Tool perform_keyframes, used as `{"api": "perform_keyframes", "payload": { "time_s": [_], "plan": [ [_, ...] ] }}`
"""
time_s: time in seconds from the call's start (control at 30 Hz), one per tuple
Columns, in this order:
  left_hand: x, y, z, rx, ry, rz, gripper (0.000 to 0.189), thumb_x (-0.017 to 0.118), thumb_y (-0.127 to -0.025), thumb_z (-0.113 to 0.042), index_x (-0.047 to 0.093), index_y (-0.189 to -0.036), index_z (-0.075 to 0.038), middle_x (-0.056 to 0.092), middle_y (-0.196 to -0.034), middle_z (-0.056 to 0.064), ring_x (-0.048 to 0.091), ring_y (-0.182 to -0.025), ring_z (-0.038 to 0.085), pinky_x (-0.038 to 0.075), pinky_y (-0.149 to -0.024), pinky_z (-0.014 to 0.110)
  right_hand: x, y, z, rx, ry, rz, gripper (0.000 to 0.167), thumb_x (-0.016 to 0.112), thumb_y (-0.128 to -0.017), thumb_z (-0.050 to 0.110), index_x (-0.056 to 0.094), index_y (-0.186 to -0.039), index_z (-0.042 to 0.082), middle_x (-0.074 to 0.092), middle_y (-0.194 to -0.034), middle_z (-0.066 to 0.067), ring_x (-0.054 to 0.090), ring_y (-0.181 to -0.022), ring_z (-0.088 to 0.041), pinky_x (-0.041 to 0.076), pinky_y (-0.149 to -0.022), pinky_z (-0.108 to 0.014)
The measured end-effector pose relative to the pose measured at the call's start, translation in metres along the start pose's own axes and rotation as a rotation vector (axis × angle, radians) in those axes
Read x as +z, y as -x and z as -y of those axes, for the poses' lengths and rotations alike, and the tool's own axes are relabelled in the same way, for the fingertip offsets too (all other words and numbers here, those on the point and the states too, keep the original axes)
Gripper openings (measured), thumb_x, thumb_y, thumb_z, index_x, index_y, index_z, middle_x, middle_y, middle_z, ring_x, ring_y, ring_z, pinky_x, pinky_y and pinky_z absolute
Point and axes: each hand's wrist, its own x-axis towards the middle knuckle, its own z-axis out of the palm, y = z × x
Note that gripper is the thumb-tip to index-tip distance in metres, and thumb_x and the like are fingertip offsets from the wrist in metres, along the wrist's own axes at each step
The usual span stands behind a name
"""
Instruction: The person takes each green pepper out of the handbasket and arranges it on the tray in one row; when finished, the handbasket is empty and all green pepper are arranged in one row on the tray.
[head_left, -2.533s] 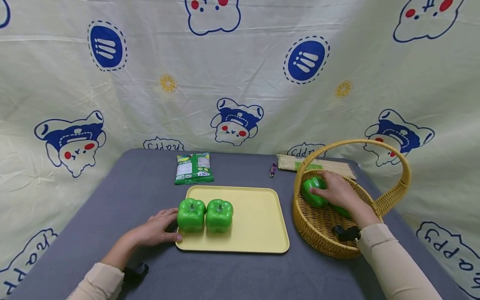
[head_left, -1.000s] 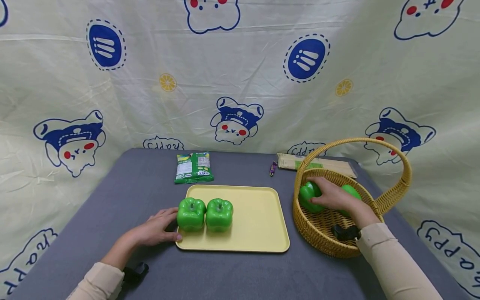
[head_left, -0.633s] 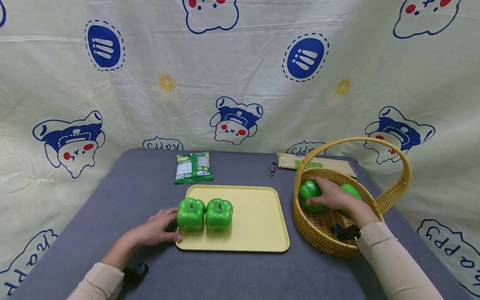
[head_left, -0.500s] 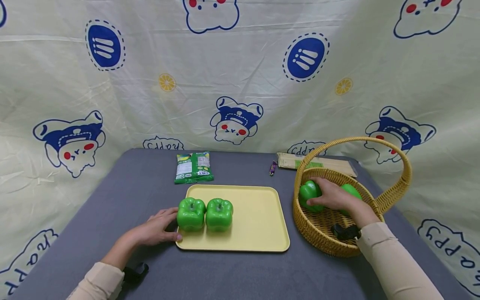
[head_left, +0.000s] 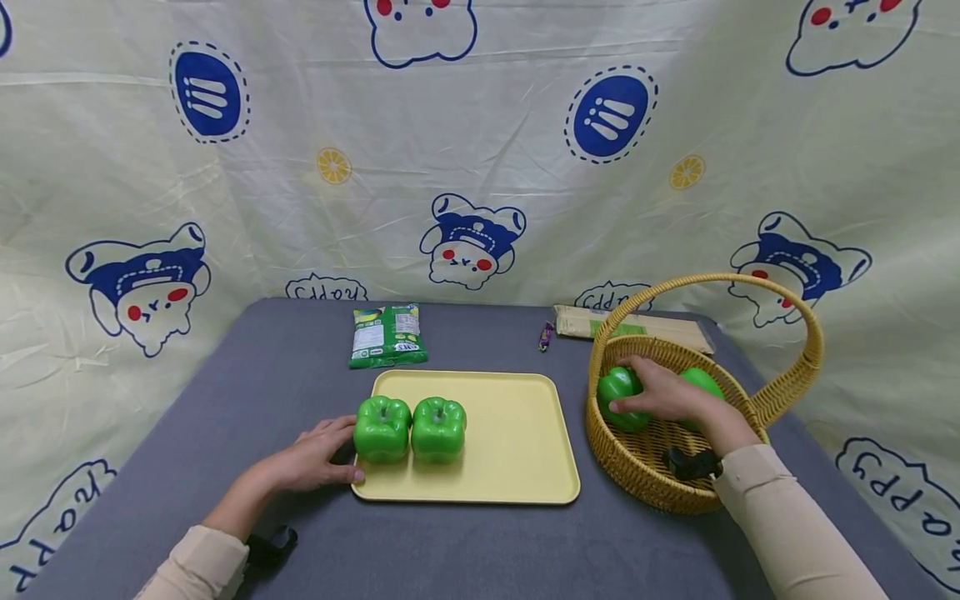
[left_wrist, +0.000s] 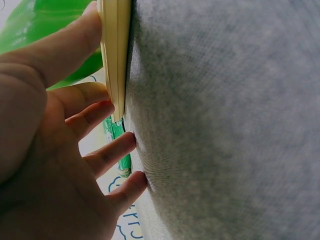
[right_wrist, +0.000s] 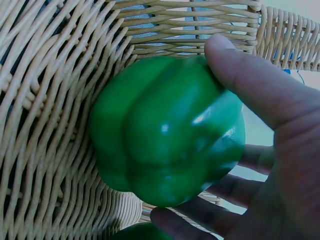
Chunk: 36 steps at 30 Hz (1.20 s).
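In the head view, two green bell peppers [head_left: 382,428] stand side by side on the left part of a pale yellow tray [head_left: 517,442]. My left hand [head_left: 318,457] rests at the tray's left edge, thumb [left_wrist: 75,42] on the rim and other fingertips spread along the edge and the tabletop. Inside a wicker basket [head_left: 637,475] on the right, my right hand [head_left: 663,390] holds another green bell pepper [head_left: 618,398], its thumb on one side and fingers curled round the other, as the right wrist view shows. A further bell pepper [head_left: 702,382] lies behind that hand, partly hidden.
A tall handle [head_left: 812,350] arches over the basket and my right wrist. Behind the tray lie a green snack packet [head_left: 387,337] and a small purple-wrapped item [head_left: 545,337]. A flat beige package [head_left: 577,325] sits behind the basket. A printed cloth hangs behind the table.
Inside the basket, my right hand and its bell pepper have shifted slightly left and downward, toward the basket's left wall. More of the pepper behind shows. My left hand has stayed still.
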Motion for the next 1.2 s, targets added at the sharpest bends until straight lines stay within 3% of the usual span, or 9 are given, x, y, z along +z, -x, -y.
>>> {"api": "perform_keyframes", "payload": {
  "time_s": [0.23,0.57,0.87,1.2],
  "plan": [
    [0.000,0.001,0.000,0.006,-0.001,-0.006,0.078,0.071,-0.081,-0.041,0.041,-0.139,0.003,0.038,-0.145,0.021,0.031,-0.134,0.045,0.023,-0.102,0.068,0.000,-0.002,0.000,0.025,0.021,0.010,0.087,0.071,-0.080,0.046,0.032,-0.142,-0.003,0.055,-0.122,-0.023,0.058,-0.101,-0.029,0.049,-0.076,-0.039],
    [0.000,0.000,-0.001,-0.036,0.020,0.012,0.080,0.072,-0.080,-0.042,0.041,-0.140,0.000,0.037,-0.147,0.019,0.029,-0.135,0.044,0.022,-0.104,0.068,-0.008,0.002,0.003,0.028,0.017,-0.089,0.086,0.072,-0.081,0.040,0.030,-0.141,-0.004,0.053,-0.120,-0.024,0.057,-0.099,-0.030,0.049,-0.074,-0.039],
    [0.000,0.000,0.000,-0.032,0.017,0.011,0.079,0.071,-0.081,-0.042,0.040,-0.140,0.000,0.037,-0.146,0.019,0.030,-0.135,0.043,0.023,-0.103,0.067,-0.013,0.003,0.009,0.001,-0.004,-0.174,0.081,0.072,-0.082,0.039,0.032,-0.141,0.000,0.050,-0.120,-0.022,0.056,-0.099,-0.032,0.049,-0.073,-0.040],
    [0.000,0.000,0.000,-0.023,0.006,0.006,0.079,0.071,-0.080,-0.042,0.041,-0.140,0.001,0.038,-0.146,0.019,0.031,-0.134,0.043,0.024,-0.103,0.066,-0.020,0.009,0.015,0.044,0.045,-0.235,0.092,0.071,-0.081,0.042,0.022,-0.147,-0.001,0.046,-0.127,-0.026,0.054,-0.104,-0.038,0.048,-0.076,-0.046]
  ]
}}
